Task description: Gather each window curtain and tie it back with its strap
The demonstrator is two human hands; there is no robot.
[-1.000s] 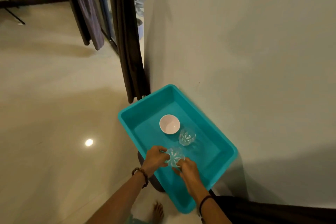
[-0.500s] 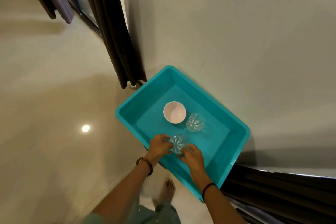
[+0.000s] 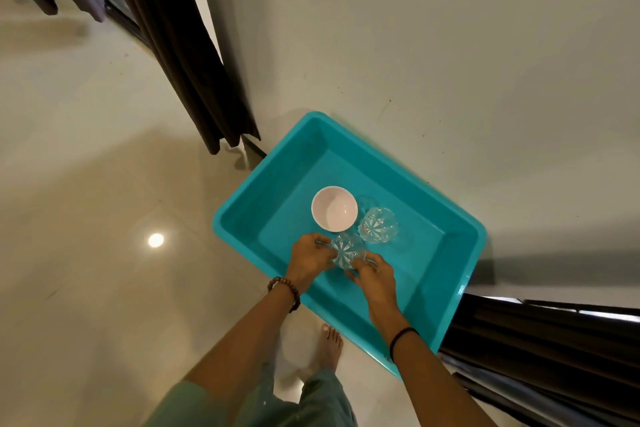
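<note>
Our left grip [image 3: 310,258] and right grip [image 3: 374,274] both curl round a cut glass [image 3: 346,250] by the tub's [image 3: 284,180] near edge. No curtain [image 3: 187,55] is tied yet, so we judge the next move is setting the glass down and reaching for the curtain.

Holding 1 clear glass [image 3: 346,250] between the left hand [image 3: 311,258] and the right hand [image 3: 375,276], low inside a blue tub [image 3: 415,253]. Just past it, 1 white bowl [image 3: 334,208] with 1 other glass [image 3: 377,229] right beside it. Beyond the tub's far corner, 1 dark curtain [image 3: 194,62] hanging by the pale wall [image 3: 450,45].
</note>
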